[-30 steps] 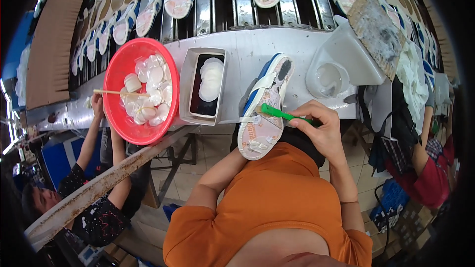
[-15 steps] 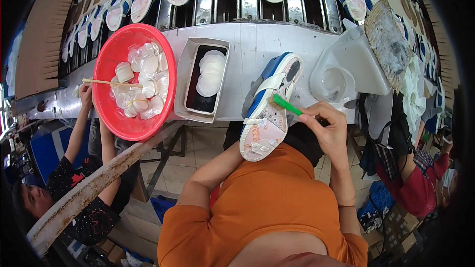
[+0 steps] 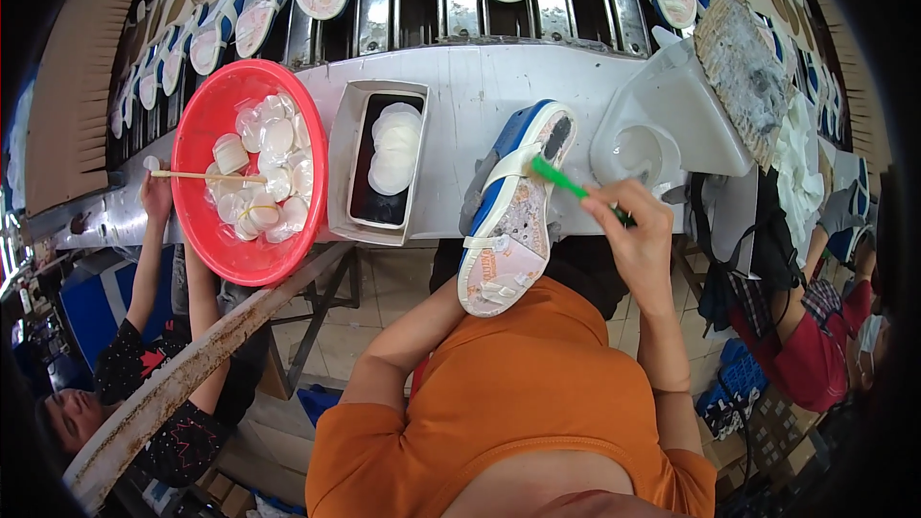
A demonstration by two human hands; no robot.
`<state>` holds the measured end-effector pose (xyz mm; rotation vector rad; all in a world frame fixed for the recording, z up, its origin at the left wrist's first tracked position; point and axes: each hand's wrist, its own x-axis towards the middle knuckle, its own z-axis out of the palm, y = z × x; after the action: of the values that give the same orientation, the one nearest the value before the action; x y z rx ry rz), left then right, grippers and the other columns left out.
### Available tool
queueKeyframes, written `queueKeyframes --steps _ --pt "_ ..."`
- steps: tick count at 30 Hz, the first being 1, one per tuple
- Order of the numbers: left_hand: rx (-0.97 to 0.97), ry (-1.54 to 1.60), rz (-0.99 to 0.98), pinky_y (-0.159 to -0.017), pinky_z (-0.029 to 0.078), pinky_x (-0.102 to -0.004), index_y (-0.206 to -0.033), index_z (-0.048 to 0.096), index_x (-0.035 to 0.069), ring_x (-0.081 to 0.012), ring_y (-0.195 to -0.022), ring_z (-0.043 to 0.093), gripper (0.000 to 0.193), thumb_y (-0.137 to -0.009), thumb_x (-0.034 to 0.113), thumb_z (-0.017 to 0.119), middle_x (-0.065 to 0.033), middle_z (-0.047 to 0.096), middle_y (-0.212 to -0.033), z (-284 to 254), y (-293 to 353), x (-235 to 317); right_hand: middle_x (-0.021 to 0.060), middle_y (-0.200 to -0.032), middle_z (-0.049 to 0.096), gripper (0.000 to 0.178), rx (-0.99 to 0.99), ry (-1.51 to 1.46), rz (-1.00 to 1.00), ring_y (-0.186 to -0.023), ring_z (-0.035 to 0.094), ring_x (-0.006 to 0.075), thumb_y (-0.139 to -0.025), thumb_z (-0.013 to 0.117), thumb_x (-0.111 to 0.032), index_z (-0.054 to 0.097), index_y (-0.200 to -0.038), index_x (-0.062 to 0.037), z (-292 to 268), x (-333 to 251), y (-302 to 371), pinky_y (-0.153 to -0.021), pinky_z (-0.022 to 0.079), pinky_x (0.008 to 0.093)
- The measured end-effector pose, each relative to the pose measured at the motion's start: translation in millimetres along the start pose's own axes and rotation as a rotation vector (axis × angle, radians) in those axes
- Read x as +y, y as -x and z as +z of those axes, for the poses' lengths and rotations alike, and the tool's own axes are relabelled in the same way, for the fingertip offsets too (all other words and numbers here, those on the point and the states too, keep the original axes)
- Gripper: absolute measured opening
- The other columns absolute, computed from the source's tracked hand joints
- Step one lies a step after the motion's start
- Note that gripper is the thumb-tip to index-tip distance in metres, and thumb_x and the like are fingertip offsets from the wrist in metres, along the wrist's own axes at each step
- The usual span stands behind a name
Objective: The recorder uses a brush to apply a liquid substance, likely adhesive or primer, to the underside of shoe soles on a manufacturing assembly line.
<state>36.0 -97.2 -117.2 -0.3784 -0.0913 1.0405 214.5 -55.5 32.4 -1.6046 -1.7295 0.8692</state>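
The blue-and-white sandal [image 3: 507,225] is at the center, partly over the near edge of the surface [image 3: 470,86], its inner face up and its dark-patched end toward 1 o'clock. The left hand [image 3: 472,200] is mostly hidden behind it; the grey patch at its 9 o'clock side seems to be a glove, and I cannot tell how the fingers close. Probably it supports from below, so that the inner face remains free. The right hand [image 3: 631,216] pinches the green brush [image 3: 564,182] by its handle, from 4 o'clock, which leaves the strap in sight; the brush tip is at the strap, but contact is not clear.

At 10 o'clock stands the white box [image 3: 374,233] with pale discs [image 3: 393,149]; farther, toward 9 o'clock, the red basin [image 3: 251,267] leans over the near edge. The translucent tub [image 3: 672,101] limits the space at 2 o'clock. Toward 12 o'clock, bare surface reaches until the metal slats [image 3: 459,0]; between box and sandal, the room is narrower.
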Motion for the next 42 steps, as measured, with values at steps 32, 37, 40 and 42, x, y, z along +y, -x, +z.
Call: queueKeyframes --steps 32,37,40,42 --pt "-0.073 -0.033 -0.037 -0.109 0.044 -0.0443 -0.151 0.034 0.008 -0.0258 -0.127 0.053 0.060 -0.102 0.037 0.052 -0.0144 0.048 -0.145 12 4 0 0.0044 -0.076 0.066 0.009 -0.142 -0.272 0.033 -0.066 0.054 0.0094 -0.084 0.076 -0.003 0.075 -0.092 0.0024 -2 0 12 -0.061 0.040 0.0249" --pt "-0.064 -0.060 -0.029 -0.109 0.045 -0.0438 -0.151 0.035 0.008 -0.0256 -0.127 0.054 0.060 -0.101 0.037 0.054 -0.0146 0.049 -0.144 12 2 -3 0.0081 -0.081 0.068 0.012 -0.117 -0.231 -0.064 -0.072 0.063 0.0149 -0.081 0.077 0.001 0.074 -0.093 0.0035 -4 -11 18 -0.065 0.046 0.0263" --pt "-0.057 -0.081 -0.022 -0.108 0.045 -0.0434 -0.150 0.035 0.007 -0.0255 -0.126 0.054 0.061 -0.101 0.037 0.054 -0.0148 0.049 -0.143 12 3 -2 0.0093 -0.082 0.068 0.016 -0.115 -0.097 -0.111 -0.068 0.062 0.0164 -0.079 0.078 0.001 0.074 -0.095 0.0027 -4 -24 27 -0.059 0.046 0.0266" --pt "-0.051 -0.095 -0.018 -0.108 0.045 -0.0432 -0.150 0.036 0.007 -0.0254 -0.126 0.054 0.061 -0.101 0.037 0.055 -0.0149 0.050 -0.143 12 3 -2 0.0087 -0.081 0.068 0.015 -0.098 -0.016 -0.251 -0.062 0.061 0.0173 -0.080 0.079 -0.003 0.074 -0.094 -0.0003 -4 -30 29 -0.054 0.046 0.0283"
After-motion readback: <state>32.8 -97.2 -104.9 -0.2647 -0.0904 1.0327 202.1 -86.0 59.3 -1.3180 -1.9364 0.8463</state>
